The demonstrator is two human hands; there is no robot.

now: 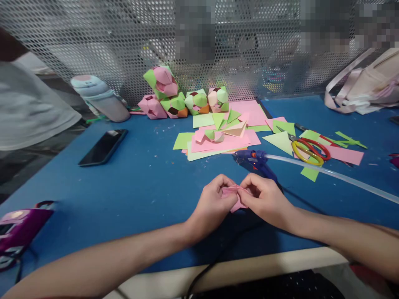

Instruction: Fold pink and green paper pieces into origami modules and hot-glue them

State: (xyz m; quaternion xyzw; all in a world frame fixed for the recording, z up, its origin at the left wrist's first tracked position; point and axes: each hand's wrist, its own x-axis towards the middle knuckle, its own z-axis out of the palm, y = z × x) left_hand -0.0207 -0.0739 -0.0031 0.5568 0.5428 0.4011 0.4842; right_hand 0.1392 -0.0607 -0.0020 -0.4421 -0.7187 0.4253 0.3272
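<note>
Close to the table's front edge, my left hand (215, 201) and my right hand (263, 199) pinch a small piece of pink folded paper (238, 205) between thumbs and fingers. Much of the paper is hidden behind the fingers. Just beyond my right hand lies a blue glue gun (256, 158) with a long clear glue stick (330, 172) running off to the right. Past it is a pile of pink and green paper sheets (199, 145) with folded paper pieces on top.
Several folded paper balls (196, 101) stand against the perforated metal screen (124, 54). Scissors (308, 151) lie among paper scraps at right. A phone (103, 147), a bottle (101, 97) and a purple pouch-like object (25, 226) are at left. A person in a pale shirt (28, 104) stands left.
</note>
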